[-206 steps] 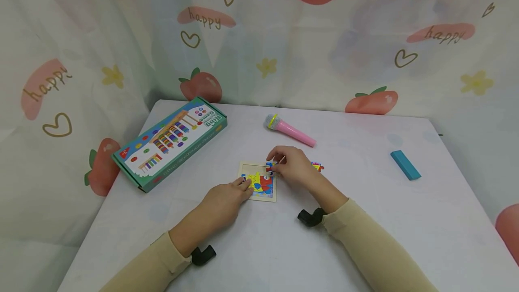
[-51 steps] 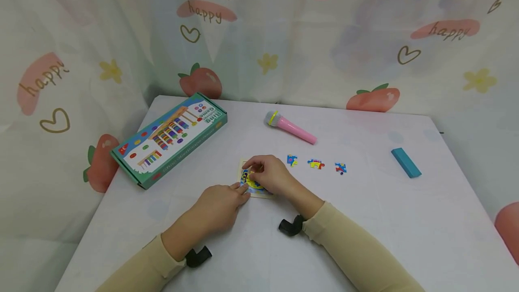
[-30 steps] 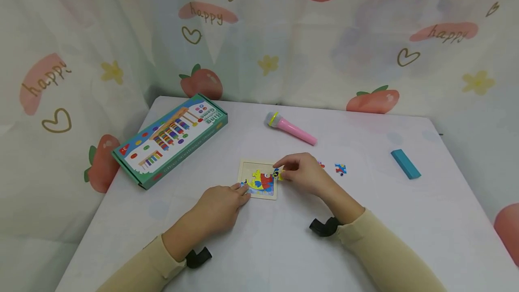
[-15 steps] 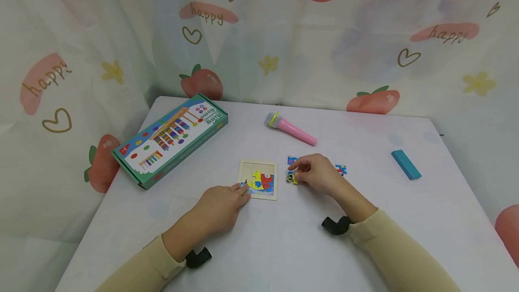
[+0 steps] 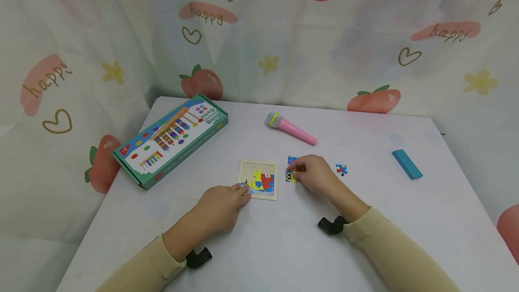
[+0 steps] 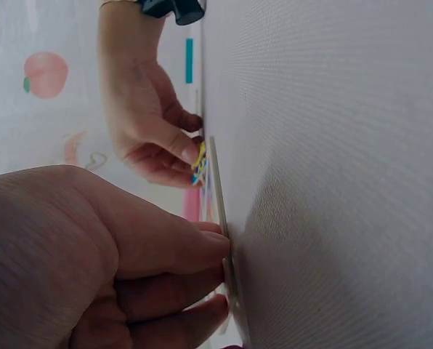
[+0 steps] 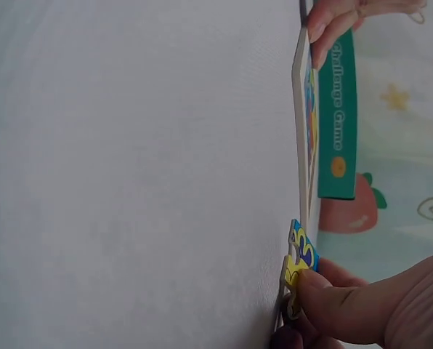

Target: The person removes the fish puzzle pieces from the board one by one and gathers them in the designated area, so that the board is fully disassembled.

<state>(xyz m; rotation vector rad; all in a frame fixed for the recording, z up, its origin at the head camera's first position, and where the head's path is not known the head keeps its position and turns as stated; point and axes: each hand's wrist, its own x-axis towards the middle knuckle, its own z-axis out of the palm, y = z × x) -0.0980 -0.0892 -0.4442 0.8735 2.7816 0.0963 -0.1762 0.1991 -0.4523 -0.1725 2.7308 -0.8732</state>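
The right hand (image 5: pixel 318 175) pinches a puzzle piece (image 5: pixel 289 176), just right of the puzzle tray (image 5: pixel 248 171). Left hand (image 5: pixel 220 205), fingers extended, touches its near-left corner.

Far left on the desk (image 5: pixel 263 251) lay a green game box (image 5: pixel 172 141); rightward, a pink microphone (image 5: pixel 293 130), then a teal block (image 5: pixel 407 164).

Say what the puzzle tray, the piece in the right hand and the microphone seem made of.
Puzzle tray: probably wood, matte; pale, plain rim. Piece: wood or card, unclear; printed face, thin edge. Microphone: likely plastic, smooth; evenly pink handle.
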